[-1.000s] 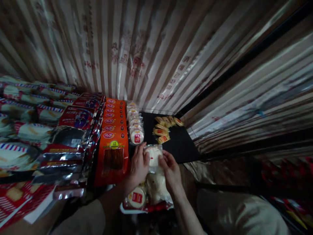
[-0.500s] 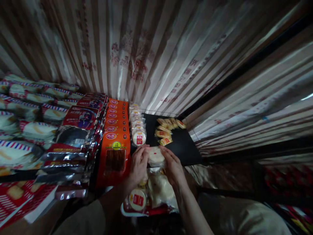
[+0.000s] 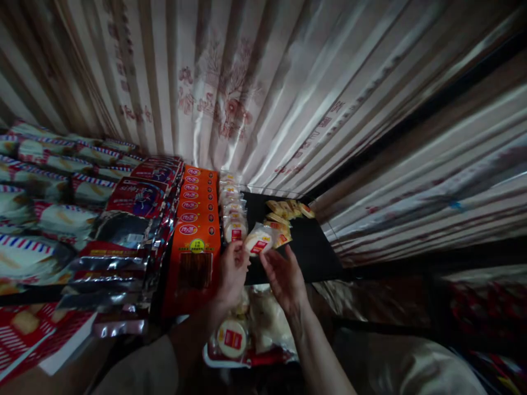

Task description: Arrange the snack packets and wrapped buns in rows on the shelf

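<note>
A round, pale flatbread in a clear wrapper with a red label (image 3: pixel 258 245) is tilted up between my hands, above the black shelf. At its left edge, my left hand (image 3: pixel 235 270) has its fingers curled in a pinch on the wrapper. My right hand (image 3: pixel 285 278) touches the lower right edge with one digit, its other fingers spread apart from it. To the left runs a row of the same wrapped flatbreads (image 3: pixel 234 211). Just behind lie several small yellow packets (image 3: pixel 284 211). Below my wrists, a red and white basket (image 3: pixel 222 363) holds more wrapped flatbreads (image 3: pixel 231 339).
Orange snack packets (image 3: pixel 196 230) overlap in a row on the left, beside dark red and black pouches (image 3: pixel 134 211) and white bread packages (image 3: pixel 63 222). A pleated, printed curtain (image 3: pixel 247 93) hangs behind the black shelf (image 3: pixel 315 247). A red basket (image 3: pixel 35 334) sits at lower left.
The wrapped flatbread has moved up and forward and turned so its red label shows. My right hand's fingers have spread away from its side; my left hand's fingers have curled more.
</note>
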Motion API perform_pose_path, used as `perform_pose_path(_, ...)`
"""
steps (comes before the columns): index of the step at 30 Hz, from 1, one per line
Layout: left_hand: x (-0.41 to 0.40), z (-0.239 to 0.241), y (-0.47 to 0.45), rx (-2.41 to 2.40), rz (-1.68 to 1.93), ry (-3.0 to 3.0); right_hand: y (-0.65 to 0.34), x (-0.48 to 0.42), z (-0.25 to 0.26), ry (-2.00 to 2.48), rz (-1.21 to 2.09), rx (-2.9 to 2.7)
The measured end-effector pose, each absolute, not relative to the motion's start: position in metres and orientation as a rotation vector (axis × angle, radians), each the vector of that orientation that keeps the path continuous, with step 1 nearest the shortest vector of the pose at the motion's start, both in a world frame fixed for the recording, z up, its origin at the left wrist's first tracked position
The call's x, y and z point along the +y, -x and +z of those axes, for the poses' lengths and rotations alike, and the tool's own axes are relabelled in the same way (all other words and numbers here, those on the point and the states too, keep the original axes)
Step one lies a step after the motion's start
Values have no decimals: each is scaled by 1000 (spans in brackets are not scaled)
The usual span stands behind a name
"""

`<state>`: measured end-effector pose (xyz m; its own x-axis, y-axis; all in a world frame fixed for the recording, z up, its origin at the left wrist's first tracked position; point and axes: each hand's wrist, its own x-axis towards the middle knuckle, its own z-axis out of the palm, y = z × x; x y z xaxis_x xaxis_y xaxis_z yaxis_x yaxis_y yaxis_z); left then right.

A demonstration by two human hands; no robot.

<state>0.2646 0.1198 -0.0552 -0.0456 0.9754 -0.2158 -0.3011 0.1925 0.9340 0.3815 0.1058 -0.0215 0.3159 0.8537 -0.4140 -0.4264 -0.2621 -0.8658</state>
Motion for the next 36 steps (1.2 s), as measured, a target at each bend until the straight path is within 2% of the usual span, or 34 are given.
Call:
perform_pose_path(7,112,-62,-262,1354,1123,-1070,-368,103,-36,1450,1159,-614)
perform_pose_path(15,92,-47,-261,1586,1264,-1371,-370,107,-40,1631,1085,-860)
perform_pose_path(25,97,-35,-250,1612,834,-1579,-372,116,-52,1764,901,-963)
perform_pose_path(31,98,-38,-252,1560,851,-1654,-374,120,-66,1782,879,-1128)
perform_pose_path(36,102,-37,-253,1605,728,-1642,-373,122,-73,1793,815,-1218)
